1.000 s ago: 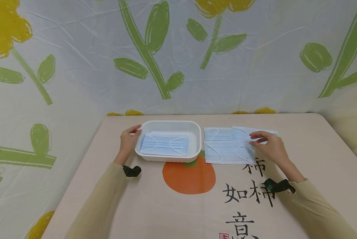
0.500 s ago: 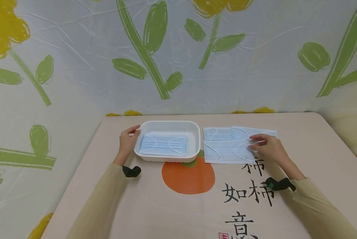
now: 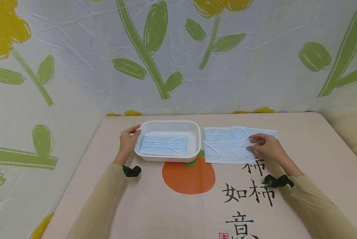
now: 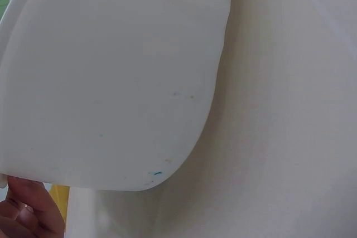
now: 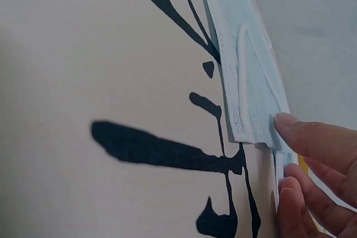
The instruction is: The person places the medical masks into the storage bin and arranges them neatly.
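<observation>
A white plastic basin point(image 3: 193, 142) stands toward the back of the table, with blue disposable face masks point(image 3: 163, 145) lying flat inside. My left hand point(image 3: 128, 141) holds the basin's left rim, fingers over the edge and thumb beside it; the left wrist view shows fingertips at its wall. To the right lie overlapping masks: a front one point(image 3: 223, 152), a back left one point(image 3: 209, 133) and a back right one point(image 3: 241, 130). My right hand point(image 3: 268, 145) is over their right end, thumb and fingers apart. In the right wrist view the thumb point(image 5: 295, 129) touches the front mask's edge.
The tablecloth point(image 3: 154, 205) carries a printed orange persimmon point(image 3: 188, 179) and black characters point(image 3: 248, 192). A flower-patterned curtain point(image 3: 226, 86) rises behind the table's far edge. Dark wrist cameras are strapped on both sleeves.
My right hand has shifted very slightly left over the masks. The left hand stays on the basin rim, and the basin and masks have not visibly moved.
</observation>
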